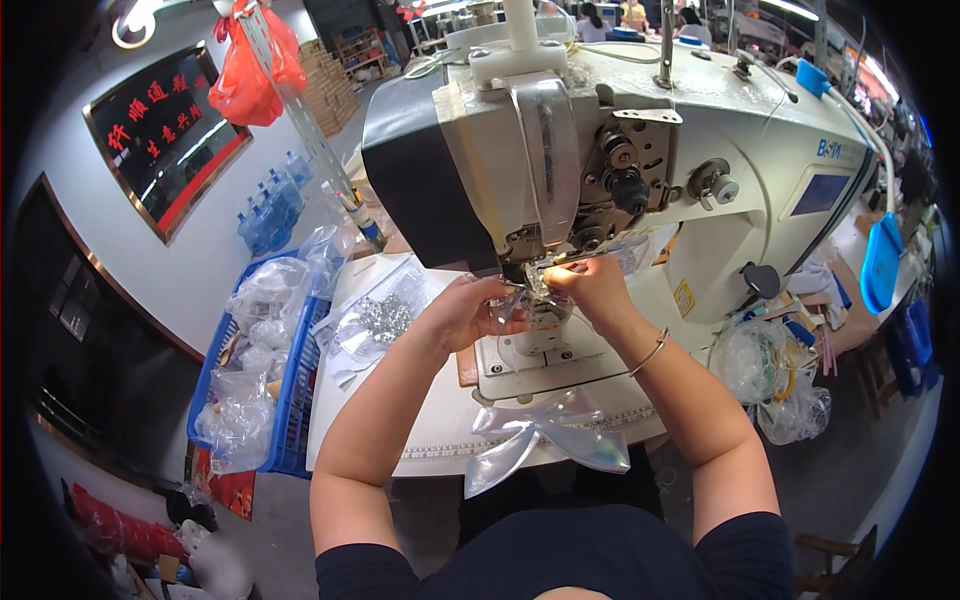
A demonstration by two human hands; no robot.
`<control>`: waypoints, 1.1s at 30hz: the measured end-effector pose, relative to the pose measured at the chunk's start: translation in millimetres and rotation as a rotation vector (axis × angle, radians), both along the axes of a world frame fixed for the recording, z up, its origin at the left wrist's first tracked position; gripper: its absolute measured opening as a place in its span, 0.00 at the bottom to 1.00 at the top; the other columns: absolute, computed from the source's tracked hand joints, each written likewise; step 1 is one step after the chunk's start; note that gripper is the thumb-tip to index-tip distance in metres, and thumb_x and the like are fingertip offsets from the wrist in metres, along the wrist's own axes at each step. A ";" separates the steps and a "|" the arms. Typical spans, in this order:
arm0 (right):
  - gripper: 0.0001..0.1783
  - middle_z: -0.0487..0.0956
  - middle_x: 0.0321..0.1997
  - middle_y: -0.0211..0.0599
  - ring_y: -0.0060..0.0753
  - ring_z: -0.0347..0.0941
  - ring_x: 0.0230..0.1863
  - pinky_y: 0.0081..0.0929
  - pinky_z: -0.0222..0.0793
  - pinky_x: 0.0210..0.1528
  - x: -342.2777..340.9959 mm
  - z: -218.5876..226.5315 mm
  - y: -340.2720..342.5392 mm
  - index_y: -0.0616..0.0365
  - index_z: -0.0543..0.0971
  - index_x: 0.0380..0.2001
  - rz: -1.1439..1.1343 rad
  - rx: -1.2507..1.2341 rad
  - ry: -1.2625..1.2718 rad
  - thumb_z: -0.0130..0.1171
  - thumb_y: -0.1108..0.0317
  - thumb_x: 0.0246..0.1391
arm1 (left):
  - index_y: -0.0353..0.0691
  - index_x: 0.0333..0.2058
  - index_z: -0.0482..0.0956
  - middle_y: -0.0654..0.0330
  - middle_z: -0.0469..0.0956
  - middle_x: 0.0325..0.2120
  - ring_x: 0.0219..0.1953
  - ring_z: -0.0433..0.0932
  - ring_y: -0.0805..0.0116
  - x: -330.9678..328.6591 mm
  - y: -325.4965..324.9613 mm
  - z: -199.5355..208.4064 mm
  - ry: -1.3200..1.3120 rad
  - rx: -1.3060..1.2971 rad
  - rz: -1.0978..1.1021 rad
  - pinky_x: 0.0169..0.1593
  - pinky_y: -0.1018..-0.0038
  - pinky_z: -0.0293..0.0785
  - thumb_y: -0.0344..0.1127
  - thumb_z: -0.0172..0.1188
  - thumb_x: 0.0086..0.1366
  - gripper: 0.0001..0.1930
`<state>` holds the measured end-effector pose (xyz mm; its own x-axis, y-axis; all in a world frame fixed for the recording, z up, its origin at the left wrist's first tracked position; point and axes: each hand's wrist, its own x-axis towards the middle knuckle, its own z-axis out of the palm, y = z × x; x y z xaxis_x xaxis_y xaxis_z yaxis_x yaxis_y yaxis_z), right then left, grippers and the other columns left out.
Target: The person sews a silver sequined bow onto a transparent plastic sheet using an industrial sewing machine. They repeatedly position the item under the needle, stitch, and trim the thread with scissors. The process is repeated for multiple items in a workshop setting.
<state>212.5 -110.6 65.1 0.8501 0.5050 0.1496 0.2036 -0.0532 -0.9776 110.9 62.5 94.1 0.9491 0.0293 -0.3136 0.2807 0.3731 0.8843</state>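
Observation:
At the needle end of a large white sewing machine point(720, 140), both of my hands are close together. My left hand point(462, 312) comes in from the left, its fingers closed on a clear plastic piece point(508, 308) beside the presser foot. My right hand point(592, 290) is bent in from the right, thumb and fingers pinched right by the needle area; what lies between them is too small to make out. Nearer to me, a shiny clear plastic bow-shaped piece point(545, 436) lies over the table's front edge, below the machine's metal bed plate point(520, 385).
Left of the machine, small shiny metallic pieces point(385, 318) lie on a plastic bag on the white table point(425, 452). A blue basket point(292, 425) with clear plastic pieces stands beside it. Clear plastic bundles point(750, 360) lie at the right. A blue-handled device point(880, 262) hangs at far right.

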 end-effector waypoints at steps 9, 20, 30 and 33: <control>0.10 0.71 0.14 0.26 0.15 0.63 0.19 0.19 0.59 0.23 -3.9 1.1 1.7 0.65 0.74 0.13 -0.035 0.046 -0.064 0.58 0.69 0.37 | 0.31 0.41 0.73 0.54 0.76 0.37 0.37 0.78 0.65 4.1 -4.0 -7.3 -0.156 0.050 0.086 0.43 0.65 0.77 0.23 0.52 0.58 0.11; 0.10 0.78 0.19 0.34 0.23 0.72 0.22 0.25 0.66 0.27 -10.2 16.7 0.2 0.65 0.77 0.20 -0.132 -0.086 -0.102 0.59 0.67 0.36 | 0.30 0.43 0.72 0.56 0.76 0.38 0.37 0.78 0.66 8.3 1.6 -8.6 -0.149 0.105 0.090 0.47 0.62 0.77 0.21 0.51 0.57 0.13; 0.10 0.77 0.16 0.34 0.21 0.71 0.21 0.21 0.66 0.28 0.4 -0.8 0.9 0.63 0.80 0.17 -0.060 -0.014 -0.112 0.60 0.66 0.36 | 0.31 0.43 0.70 0.58 0.76 0.35 0.32 0.79 0.69 10.3 6.1 -9.1 -0.124 0.092 0.043 0.47 0.62 0.77 0.22 0.52 0.57 0.13; 0.08 0.75 0.16 0.33 0.22 0.71 0.24 0.21 0.66 0.31 -4.5 1.0 -2.3 0.60 0.80 0.17 -0.016 0.002 -0.049 0.60 0.67 0.37 | 0.32 0.43 0.70 0.57 0.76 0.35 0.32 0.79 0.68 8.1 5.1 -10.1 -0.111 0.111 0.027 0.46 0.63 0.77 0.24 0.54 0.57 0.14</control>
